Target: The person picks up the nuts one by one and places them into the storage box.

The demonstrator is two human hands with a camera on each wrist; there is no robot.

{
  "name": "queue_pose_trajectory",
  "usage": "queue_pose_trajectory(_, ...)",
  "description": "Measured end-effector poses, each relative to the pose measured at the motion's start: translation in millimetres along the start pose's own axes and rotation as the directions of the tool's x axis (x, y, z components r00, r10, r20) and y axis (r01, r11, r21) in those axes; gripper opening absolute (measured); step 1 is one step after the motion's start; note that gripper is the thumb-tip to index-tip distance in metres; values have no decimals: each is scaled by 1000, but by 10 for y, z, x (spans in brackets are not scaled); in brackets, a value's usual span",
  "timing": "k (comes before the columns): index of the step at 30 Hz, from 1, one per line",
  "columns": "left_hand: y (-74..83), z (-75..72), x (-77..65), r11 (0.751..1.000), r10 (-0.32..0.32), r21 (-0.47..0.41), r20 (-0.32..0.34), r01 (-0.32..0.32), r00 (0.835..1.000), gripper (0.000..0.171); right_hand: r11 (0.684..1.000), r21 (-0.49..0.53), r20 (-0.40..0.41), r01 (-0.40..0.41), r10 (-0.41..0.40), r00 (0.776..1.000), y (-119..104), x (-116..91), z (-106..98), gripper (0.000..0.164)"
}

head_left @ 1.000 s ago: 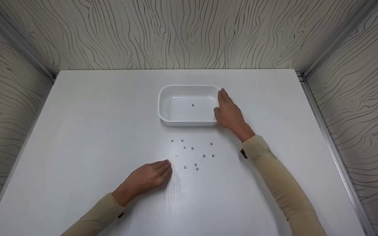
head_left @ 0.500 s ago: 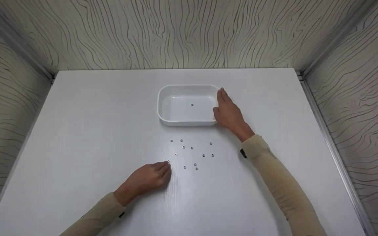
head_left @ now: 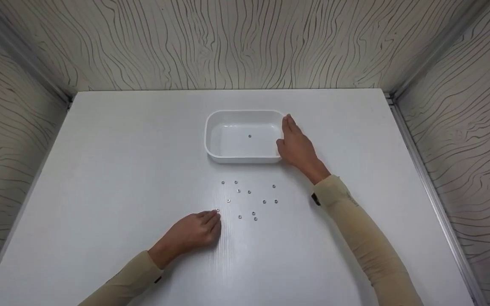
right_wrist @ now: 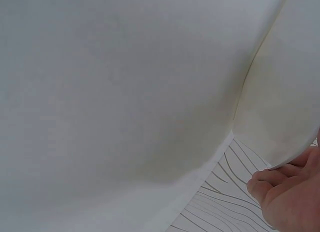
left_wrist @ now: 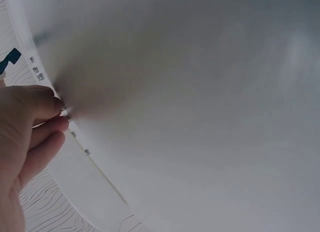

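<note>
Low over the white table, my left hand [head_left: 192, 231] pinches a small metal nut [head_left: 217, 210] at the tips of its thumb and forefinger. In the left wrist view the nut [left_wrist: 63, 110] shows partly between the fingertips. My right hand [head_left: 297, 146] grips the right end of a white rectangular tray [head_left: 245, 160], thumb at the rim and fingers along the outer side. The right wrist view has those fingers [right_wrist: 280, 179] at the tray's edge [right_wrist: 280, 122]. One nut [head_left: 250, 136] lies inside the tray. Several others, such as this nut [head_left: 249, 192], are scattered in front of it.
The white table [head_left: 121, 148] backs onto a wood-grain patterned wall [head_left: 228, 46]. Similar panels and metal rails [head_left: 432, 221] stand along the sides. The closest loose nut [head_left: 228, 201] lies just beyond the left fingertips.
My left fingertips have drawn back slightly toward me, and the nut at them shows more clearly. The right hand and the tray have stayed in place.
</note>
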State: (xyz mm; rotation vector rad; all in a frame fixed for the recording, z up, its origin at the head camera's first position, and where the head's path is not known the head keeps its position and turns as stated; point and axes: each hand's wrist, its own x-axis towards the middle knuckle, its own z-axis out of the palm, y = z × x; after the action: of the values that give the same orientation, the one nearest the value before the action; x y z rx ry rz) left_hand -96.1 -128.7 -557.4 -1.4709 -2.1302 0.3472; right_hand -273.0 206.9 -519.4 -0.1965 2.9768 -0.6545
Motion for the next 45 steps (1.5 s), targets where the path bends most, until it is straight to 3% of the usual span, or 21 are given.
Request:
queue_pose_trajectory(11, 40, -33, 16, 1000, -10, -6, 53, 10, 999, 28, 1000, -13, 14, -11, 11, 1000, -18, -18, -1, 72)
queue_pose_trajectory(22, 13, -38, 34, 999, -36, -33, 28, 37, 999, 28, 1000, -6, -10, 15, -15, 1000, 2, -2, -8, 72)
queue_pose_trajectory(33, 36, -78, 69, 999, -43, -6, 111, 44, 993, 22, 1000, -7, -1, 10, -10, 1000, 7, -7, 13, 72)
queue_pose_trajectory(45, 44, -94, 65, 999, -32, 20, 95, 31, 995, 25, 1000, -2, 7, -2, 2, 1000, 0, -8, 2, 72)
